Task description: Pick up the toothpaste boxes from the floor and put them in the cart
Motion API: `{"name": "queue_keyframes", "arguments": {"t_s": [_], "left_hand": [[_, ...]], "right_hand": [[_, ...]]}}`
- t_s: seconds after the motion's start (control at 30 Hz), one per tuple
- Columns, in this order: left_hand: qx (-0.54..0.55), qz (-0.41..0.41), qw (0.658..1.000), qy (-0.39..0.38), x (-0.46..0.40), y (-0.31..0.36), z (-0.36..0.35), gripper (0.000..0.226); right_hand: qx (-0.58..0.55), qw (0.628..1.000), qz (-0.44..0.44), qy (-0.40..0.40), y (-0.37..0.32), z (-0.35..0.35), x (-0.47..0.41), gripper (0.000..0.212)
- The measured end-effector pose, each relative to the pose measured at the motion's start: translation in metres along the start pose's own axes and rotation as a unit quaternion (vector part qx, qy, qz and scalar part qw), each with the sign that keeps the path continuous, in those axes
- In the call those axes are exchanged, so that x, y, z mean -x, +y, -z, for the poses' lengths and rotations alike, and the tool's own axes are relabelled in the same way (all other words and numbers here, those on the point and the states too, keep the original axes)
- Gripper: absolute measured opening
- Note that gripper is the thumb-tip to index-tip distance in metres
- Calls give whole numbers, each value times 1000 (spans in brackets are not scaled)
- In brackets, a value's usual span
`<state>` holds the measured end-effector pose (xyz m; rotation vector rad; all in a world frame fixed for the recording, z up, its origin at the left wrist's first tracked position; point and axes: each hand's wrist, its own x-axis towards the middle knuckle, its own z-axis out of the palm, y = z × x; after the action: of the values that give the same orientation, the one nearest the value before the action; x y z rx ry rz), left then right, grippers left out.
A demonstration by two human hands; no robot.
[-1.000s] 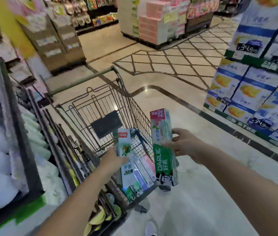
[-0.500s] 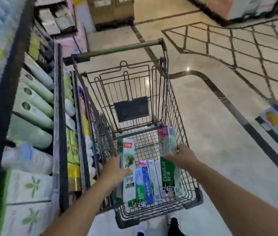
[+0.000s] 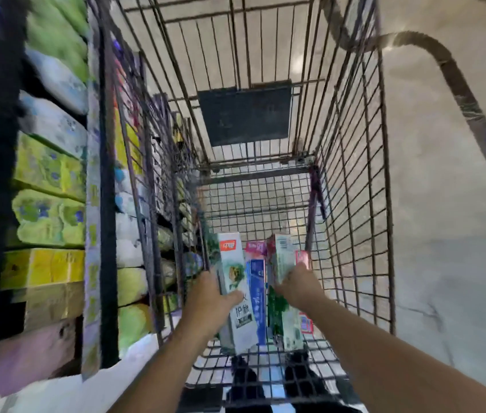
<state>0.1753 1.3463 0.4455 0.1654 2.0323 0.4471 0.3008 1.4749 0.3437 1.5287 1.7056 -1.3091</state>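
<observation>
While both arms reached inside the cart [image 3: 352, 180], the left hand [image 3: 210, 302] gripped a white toothpaste box [image 3: 234, 281]; the right hand [image 3: 298, 286] gripped a green toothpaste box [image 3: 280, 314]. Between them lay a blue box [image 3: 257, 281].

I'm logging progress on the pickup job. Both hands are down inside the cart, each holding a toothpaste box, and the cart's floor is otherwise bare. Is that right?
Not quite. The head view shows the left hand holding a white box and the right hand a green box inside the cart, but a blue box already lies between them.
</observation>
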Motion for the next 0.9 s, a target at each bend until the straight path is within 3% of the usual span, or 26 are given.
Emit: {"name": "queue_keyframes", "arguments": {"t_s": [0.07,0.13,0.17,0.27,0.4,0.5,0.7,0.9], "left_hand": [[-13,22,1000,-7,-10,-9,-6,45],[-26,39,999,10,-23,-22,-12,27],[-35,41,998,16,-28,-25,-16,29],[-66,45,997,18,-44,-30,-29,66],[-134,32,990,28,-58,-22,-49,80],[-186,11,982,30,-63,-13,-61,84],[-257,-5,966,3,-69,-6,-75,86],[-227,8,973,-39,-61,-9,-65,77]], "right_hand": [[10,1000,8,-4,0,-7,-4,29],[11,1000,10,-13,2,-16,-8,49],[12,1000,8,-21,3,-19,-10,55],[-13,1000,9,-25,11,-24,-12,49],[-26,999,18,-27,24,-12,-8,49],[-9,999,27,-19,30,4,-8,65],[30,997,68,4,31,22,-5,59],[42,995,95,3,23,34,10,58]]}}
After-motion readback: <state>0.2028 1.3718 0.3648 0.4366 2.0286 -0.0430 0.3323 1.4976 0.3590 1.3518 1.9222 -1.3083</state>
